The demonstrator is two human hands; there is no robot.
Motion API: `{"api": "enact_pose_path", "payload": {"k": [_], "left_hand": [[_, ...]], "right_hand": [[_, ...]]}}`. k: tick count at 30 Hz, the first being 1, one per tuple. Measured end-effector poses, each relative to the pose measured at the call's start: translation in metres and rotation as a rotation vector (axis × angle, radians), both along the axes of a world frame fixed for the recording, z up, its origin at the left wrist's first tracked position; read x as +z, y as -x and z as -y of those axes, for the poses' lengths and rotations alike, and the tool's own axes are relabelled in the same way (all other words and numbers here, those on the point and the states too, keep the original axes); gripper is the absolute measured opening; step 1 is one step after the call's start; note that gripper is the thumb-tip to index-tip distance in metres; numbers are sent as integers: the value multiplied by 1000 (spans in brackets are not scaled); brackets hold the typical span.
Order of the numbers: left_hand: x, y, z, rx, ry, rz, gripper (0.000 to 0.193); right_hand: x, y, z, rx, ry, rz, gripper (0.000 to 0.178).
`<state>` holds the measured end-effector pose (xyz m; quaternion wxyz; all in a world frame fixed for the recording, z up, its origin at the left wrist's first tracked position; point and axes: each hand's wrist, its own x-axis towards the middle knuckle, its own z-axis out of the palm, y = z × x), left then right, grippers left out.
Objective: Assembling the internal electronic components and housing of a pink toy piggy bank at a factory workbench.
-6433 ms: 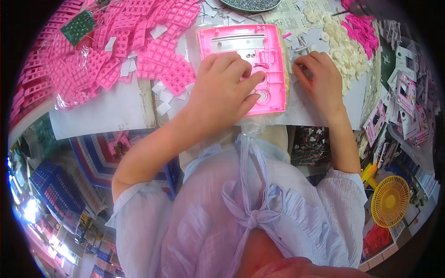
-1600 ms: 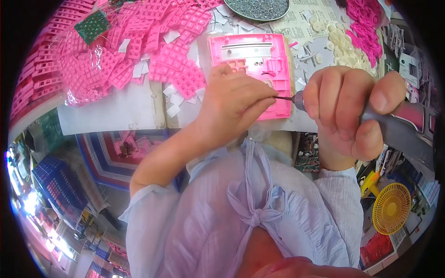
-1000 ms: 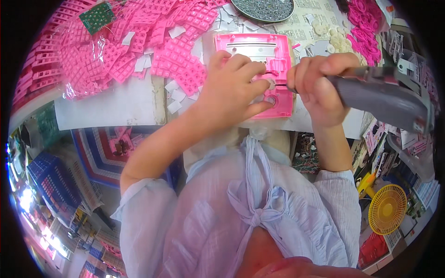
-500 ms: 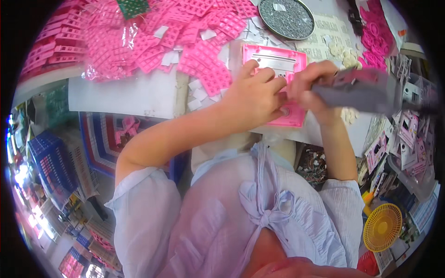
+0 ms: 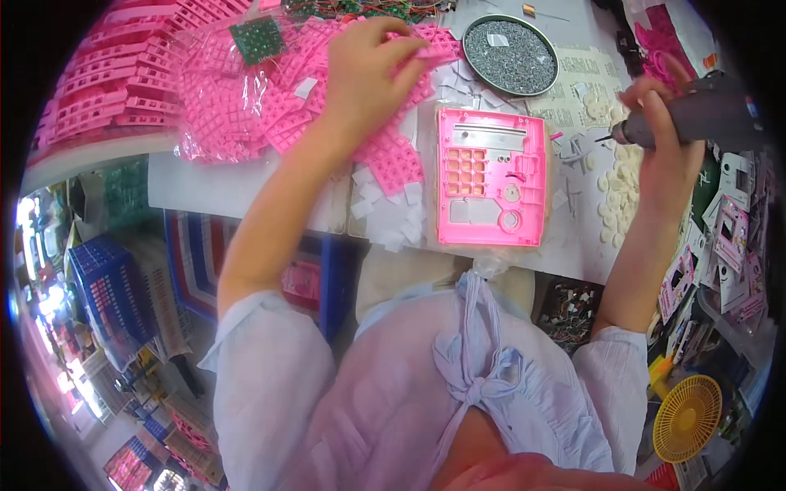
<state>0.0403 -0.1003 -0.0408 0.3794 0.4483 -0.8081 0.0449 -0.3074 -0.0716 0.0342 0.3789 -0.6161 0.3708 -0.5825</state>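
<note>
Pink plastic housing (image 5: 491, 176) lies open side up before us on the tabletop (image 5: 250, 186), clear plastic (image 5: 492, 267) poking out at its near edge. Our left hand (image 5: 366, 75) is off to its left, fingers curled over the pink keypads (image 5: 395, 164), hiding part of the pile; we can't tell if they pinch one. Our right hand (image 5: 670, 135) has fingers wrapped around a grey power screwdriver (image 5: 708, 113), bit clear of the housing. We note white paper bits (image 5: 393, 217) left, round dish (image 5: 557, 65) of small metal pieces beyond, cream parts (image 5: 620, 192) right.
</note>
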Motion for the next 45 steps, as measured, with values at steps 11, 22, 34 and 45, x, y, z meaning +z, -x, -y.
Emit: {"api": "enact_pose_path", "payload": {"k": [11,22,34,45], "left_hand": [[51,40,-104,-194,-521,-431,30],[38,32,-139,-425,-277,-277,55],[22,-10,-137,-193,-570,-415,53],[31,-20,-119,-82,-545,-409,38]], "right_hand": [[-3,-87,-54,77,406,-660,75],[-23,-92,-100,271,155,-548,37],[-64,-90,-40,355,-355,-583,20],[-43,-87,-76,324,330,-1136,72]]}}
